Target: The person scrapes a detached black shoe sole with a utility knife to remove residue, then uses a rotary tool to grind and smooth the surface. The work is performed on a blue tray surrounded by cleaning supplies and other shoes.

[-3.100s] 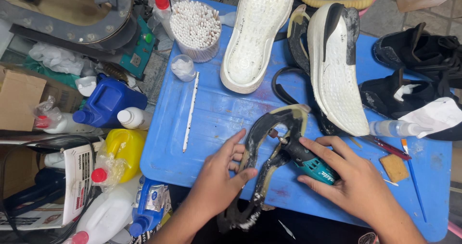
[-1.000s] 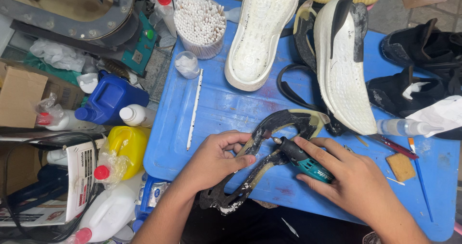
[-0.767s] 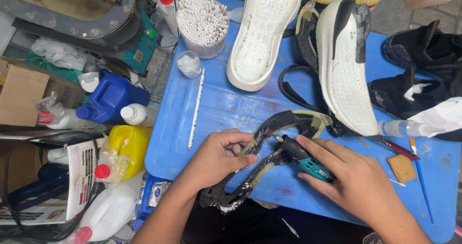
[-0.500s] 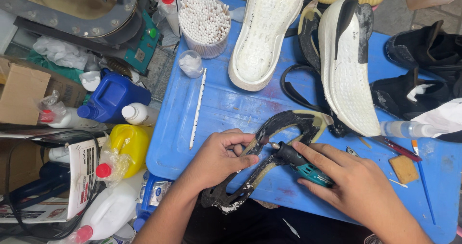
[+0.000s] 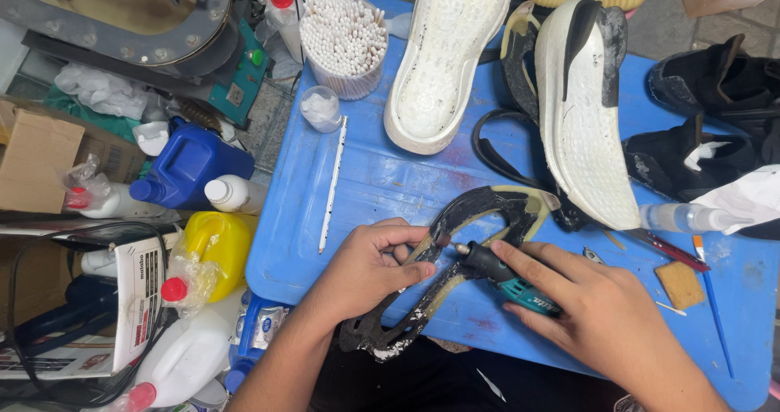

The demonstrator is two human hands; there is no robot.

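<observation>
Black rubber, an outsole piece (image 5: 455,249) with yellowish glue residue, lay on the blue table (image 5: 382,184) directly under both hands, its lower end hanging past the near table edge. The left hand (image 5: 370,266) pinched its inner rim, thumb and fingers closed on the strip just left of the tool tip. The right hand (image 5: 601,314) was wrapped around a teal-and-black rotary tool (image 5: 508,275), with its bit touching the rubber between the 2 hands. The step in hand looked like grinding old glue off the piece. The next move seemed to call for a steady left grip and a light pass along the rim, keeping the bit off the left fingertips. Beyond the hands sat 2 white soles (image 5: 451,54) and a tub of cotton swabs (image 5: 343,42); a thin white stick (image 5: 332,184) lay left of them.
</observation>
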